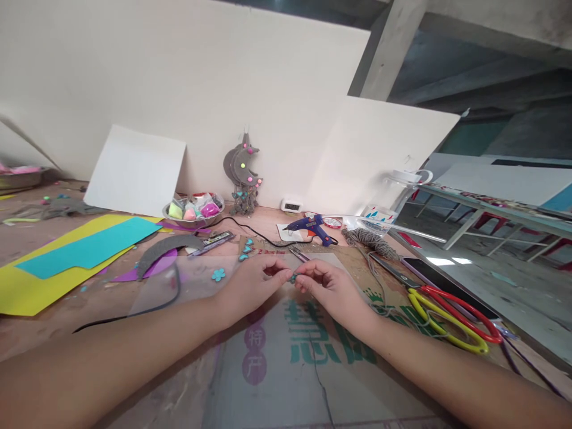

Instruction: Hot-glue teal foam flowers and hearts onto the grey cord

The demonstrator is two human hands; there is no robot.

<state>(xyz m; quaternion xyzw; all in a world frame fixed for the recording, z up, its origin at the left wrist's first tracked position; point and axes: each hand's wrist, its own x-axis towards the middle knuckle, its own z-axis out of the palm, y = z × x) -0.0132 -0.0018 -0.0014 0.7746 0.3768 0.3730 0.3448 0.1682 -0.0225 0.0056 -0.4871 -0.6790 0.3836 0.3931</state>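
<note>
My left hand (pixel 259 283) and my right hand (pixel 328 289) meet over a printed cardboard sheet (pixel 268 387) covered with clear plastic. Between their fingertips they pinch a small teal piece (pixel 293 278), mostly hidden by the fingers, so its exact shape is unclear. A blue flower cutout (pixel 218 274) lies left of my left hand. Just beyond that hand, several small blue shapes (pixel 245 250) form a short row. Past my fingertips lies a slim pointed tool (pixel 298 254), partly covered by my right hand.
A blue glue gun (pixel 308 227) rests behind my hands. Red-and-yellow scissors (pixel 456 316), grey yarn (pixel 370 243) and a phone (pixel 447 286) lie rightward. Leftward are coloured sheets (pixel 89 247), a grey felt crescent (pixel 167 247) and a bowl of clay (pixel 193 221). A moon ornament (pixel 243 167) hangs behind.
</note>
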